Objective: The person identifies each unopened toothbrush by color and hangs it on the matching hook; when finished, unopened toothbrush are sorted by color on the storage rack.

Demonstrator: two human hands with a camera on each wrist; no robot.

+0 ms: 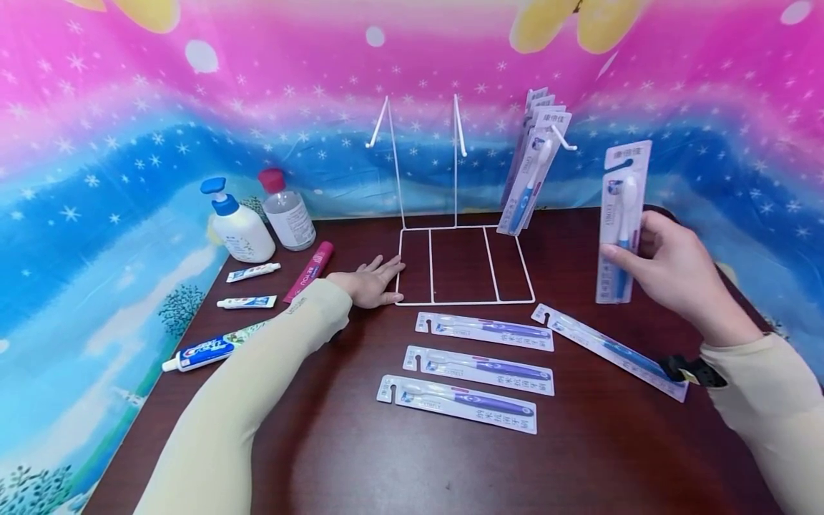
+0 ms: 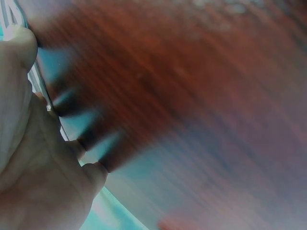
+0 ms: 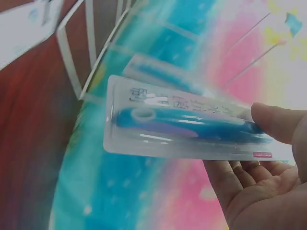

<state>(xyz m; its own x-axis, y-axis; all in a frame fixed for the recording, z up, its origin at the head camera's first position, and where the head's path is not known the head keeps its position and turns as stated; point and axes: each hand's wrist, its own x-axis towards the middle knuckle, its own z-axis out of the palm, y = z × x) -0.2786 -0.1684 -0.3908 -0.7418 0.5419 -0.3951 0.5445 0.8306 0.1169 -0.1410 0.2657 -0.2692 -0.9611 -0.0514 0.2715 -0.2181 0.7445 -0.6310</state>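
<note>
My right hand (image 1: 676, 268) pinches a packaged blue toothbrush (image 1: 622, 222) between thumb and fingers, upright to the right of a white wire display rack (image 1: 476, 303). In the right wrist view, the pack's handle end (image 3: 177, 124) points away from the thumb. My left hand (image 1: 370, 281) lies with fingers extended at the rack's left side, fingertips right at the wire; the left wrist view shows its fingers (image 2: 93, 177) along the frame. Several packaged toothbrushes (image 1: 531, 175) hang on the rack's right hook; the left and middle hooks are bare.
Three packaged purple toothbrushes (image 1: 460, 404) lie before the rack, with a blue one (image 1: 611, 350) slanting at right. On the left are toothpaste tubes (image 1: 209, 352), a pink tube (image 1: 311, 272), a pump bottle (image 1: 243, 232) and a red-capped bottle (image 1: 290, 218). A patterned cloth (image 1: 290, 129) backs the table.
</note>
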